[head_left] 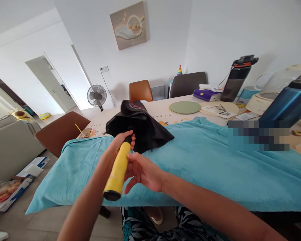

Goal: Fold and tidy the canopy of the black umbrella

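Yellow plastic marks the handle [117,174] of the folded umbrella you hold over the near edge of the table [165,110]. Your left hand [120,142] is wrapped shut around the top of that handle, just where it meets the black canopy [140,125]. Your right hand [142,170] sits beside the handle's middle with its fingers loosely curled and touching the side; you are not clamping it there.

The umbrella's long axis runs from the handle's black end cap, low and close to your body, up and away toward the canopy, which bunches loosely and rests on the turquoise towel [203,160] spread over the table. So the canopy lies ahead of and above both hands, and the left hand is the nearer one to it.

Beyond the towel stand a green mat [185,107], a dark bottle [237,80] and two chairs at the far side.
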`<move>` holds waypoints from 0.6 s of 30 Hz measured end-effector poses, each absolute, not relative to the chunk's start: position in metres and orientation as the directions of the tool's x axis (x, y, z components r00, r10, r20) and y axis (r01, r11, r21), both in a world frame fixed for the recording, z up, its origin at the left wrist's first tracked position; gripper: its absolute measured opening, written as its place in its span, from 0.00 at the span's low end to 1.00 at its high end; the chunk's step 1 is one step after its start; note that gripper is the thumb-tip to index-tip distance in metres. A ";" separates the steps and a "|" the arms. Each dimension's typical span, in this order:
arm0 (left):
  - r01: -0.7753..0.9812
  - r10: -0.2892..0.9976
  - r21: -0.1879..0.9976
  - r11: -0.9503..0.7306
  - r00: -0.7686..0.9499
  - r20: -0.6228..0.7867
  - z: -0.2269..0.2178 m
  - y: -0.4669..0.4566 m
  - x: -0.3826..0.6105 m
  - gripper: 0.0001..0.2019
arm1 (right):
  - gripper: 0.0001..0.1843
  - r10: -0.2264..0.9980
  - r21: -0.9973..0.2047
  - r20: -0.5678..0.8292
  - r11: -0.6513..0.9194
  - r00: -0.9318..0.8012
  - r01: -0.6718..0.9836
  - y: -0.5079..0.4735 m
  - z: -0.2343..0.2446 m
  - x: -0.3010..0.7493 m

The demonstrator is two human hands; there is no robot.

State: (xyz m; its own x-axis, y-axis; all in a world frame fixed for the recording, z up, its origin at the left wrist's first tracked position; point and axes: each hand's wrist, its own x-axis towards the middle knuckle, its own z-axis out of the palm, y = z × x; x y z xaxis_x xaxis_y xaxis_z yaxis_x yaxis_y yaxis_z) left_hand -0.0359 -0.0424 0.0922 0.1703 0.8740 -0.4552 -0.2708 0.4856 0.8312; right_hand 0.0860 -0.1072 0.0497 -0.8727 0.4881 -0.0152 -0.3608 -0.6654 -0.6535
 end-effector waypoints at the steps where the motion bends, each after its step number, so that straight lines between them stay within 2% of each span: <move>1: -0.185 0.886 0.867 0.463 0.126 -0.447 0.092 -0.042 -0.042 0.08 | 0.19 0.487 -0.707 -0.060 -0.636 -0.871 -0.307 -0.104 0.047 0.088; 3: 0.024 0.906 0.907 0.421 0.037 -0.422 0.091 -0.043 -0.053 0.10 | 0.19 0.537 -0.769 -0.116 -0.580 -0.835 -0.267 -0.097 0.041 0.094; 6: 0.348 0.915 0.856 0.382 -0.015 -0.402 0.091 -0.046 -0.062 0.13 | 0.13 0.686 -0.826 -0.123 -0.472 -0.717 -0.309 -0.085 0.037 0.101; 8: 0.587 0.952 0.760 0.281 -0.069 -0.299 0.093 -0.044 -0.066 0.12 | 0.12 0.753 -0.860 -0.127 -0.408 -0.646 -0.307 -0.080 0.037 0.101; 11: 0.849 0.990 0.513 0.125 -0.138 -0.012 0.101 -0.037 -0.075 0.15 | 0.15 0.763 -0.892 -0.133 -0.370 -0.632 -0.260 -0.081 0.036 0.097; 13: 0.897 0.990 0.431 0.097 -0.131 0.051 0.105 -0.034 -0.080 0.15 | 0.21 0.770 -0.899 -0.141 -0.363 -0.622 -0.246 -0.087 0.033 0.092; 14: 0.889 0.992 0.447 0.099 -0.125 0.029 0.105 -0.033 -0.082 0.14 | 0.26 0.779 -0.900 -0.144 -0.360 -0.610 -0.247 -0.090 0.032 0.090; 16: 0.816 0.992 0.564 0.130 -0.110 -0.069 0.102 -0.036 -0.082 0.12 | 0.36 0.798 -0.902 -0.154 -0.354 -0.583 -0.246 -0.097 0.028 0.089; 18: 0.671 0.974 0.708 0.223 -0.116 -0.197 0.095 -0.042 -0.079 0.12 | 0.41 0.787 -0.908 -0.143 -0.346 -0.600 -0.236 -0.103 0.025 0.089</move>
